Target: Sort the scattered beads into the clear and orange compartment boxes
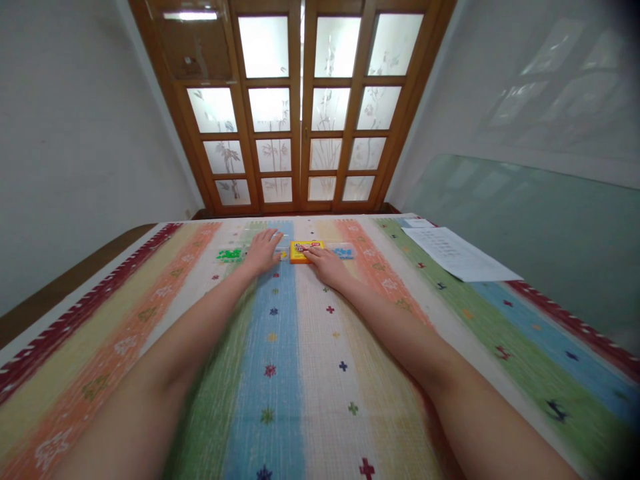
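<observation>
Both arms reach forward over the striped cloth. My left hand has its fingers spread, over a clear bag or tray holding small yellow pieces. Left of it lie small green pieces in clear plastic. My right hand rests its fingers on the front right part of a yellow and orange box; its fingers look extended, not wrapped round it. Small blue pieces in clear plastic lie just right of the box, behind my right hand.
A striped cloth covers the table. White printed sheets lie at the back right. Beyond the table's far edge stand wooden doors with glass panes. A pale green glass panel leans along the right wall.
</observation>
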{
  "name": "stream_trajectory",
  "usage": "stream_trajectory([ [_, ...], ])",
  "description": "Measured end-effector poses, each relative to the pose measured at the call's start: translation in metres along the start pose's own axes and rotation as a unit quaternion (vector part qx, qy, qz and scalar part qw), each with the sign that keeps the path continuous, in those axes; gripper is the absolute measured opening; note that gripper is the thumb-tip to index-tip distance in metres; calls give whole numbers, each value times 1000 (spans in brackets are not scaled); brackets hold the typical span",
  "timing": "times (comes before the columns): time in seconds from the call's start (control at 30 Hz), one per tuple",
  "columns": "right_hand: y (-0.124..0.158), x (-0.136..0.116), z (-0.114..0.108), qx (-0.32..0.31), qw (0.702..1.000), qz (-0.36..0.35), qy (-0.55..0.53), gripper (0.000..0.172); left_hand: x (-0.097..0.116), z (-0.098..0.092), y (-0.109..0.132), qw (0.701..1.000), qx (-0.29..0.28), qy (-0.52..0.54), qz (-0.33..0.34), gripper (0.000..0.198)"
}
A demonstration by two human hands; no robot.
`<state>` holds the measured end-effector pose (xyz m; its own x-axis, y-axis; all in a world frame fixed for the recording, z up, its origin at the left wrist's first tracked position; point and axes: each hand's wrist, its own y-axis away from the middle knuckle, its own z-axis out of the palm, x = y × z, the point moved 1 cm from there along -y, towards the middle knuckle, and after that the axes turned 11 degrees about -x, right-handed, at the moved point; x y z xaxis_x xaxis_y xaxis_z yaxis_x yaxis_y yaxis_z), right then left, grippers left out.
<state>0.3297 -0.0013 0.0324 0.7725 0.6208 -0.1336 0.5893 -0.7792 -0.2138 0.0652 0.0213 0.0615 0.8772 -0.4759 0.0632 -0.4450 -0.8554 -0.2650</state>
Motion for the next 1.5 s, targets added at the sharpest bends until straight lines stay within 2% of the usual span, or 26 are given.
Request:
stream_trajectory([
  [0.1, -1, 1, 2, -8, 1000, 3, 10, 53, -9, -3, -9, 998, -47, -32, 12, 72],
  [0.17, -1, 1, 2, -12, 1000, 12, 9, 54, -12, -3, -9, 997, -56, -42, 30, 71],
  [0.3, -1, 0, 2, -6, 1000, 23, 0, 53, -9, -4, 2, 998, -39, -30, 49, 66],
  [0.53, -1, -2, 0, 14, 1000, 19, -4, 48, 4, 8, 22, 998, -49, -15, 27, 50],
  [0.73, 2, 4, -1, 23, 999, 45, -9, 52, 14, 20, 34, 999, -33, 4, 1, 47],
  [0.9, 2, 5, -1, 16, 999, 46, -18, 52, 24, 30, 40, 999, -33, 7, -14, 52],
  [1.1, 2, 4, -2, 13, 999, 30, -28, 52, 28, 39, 40, 998, -52, 15, -34, 63],
  [1.33, 1, 6, 4, 32, 999, 23, -19, 44, 35, 32, 35, 990, -134, -14, -45, 72],
  [1.43, 2, 6, 4, 32, 999, 20, -18, 43, 36, 31, 29, 990, -128, -6, -52, 69],
  [1.5, 4, 5, 4, 31, 999, 18, -16, 45, 33, 27, 23, 994, -98, 5, -50, 63],
])
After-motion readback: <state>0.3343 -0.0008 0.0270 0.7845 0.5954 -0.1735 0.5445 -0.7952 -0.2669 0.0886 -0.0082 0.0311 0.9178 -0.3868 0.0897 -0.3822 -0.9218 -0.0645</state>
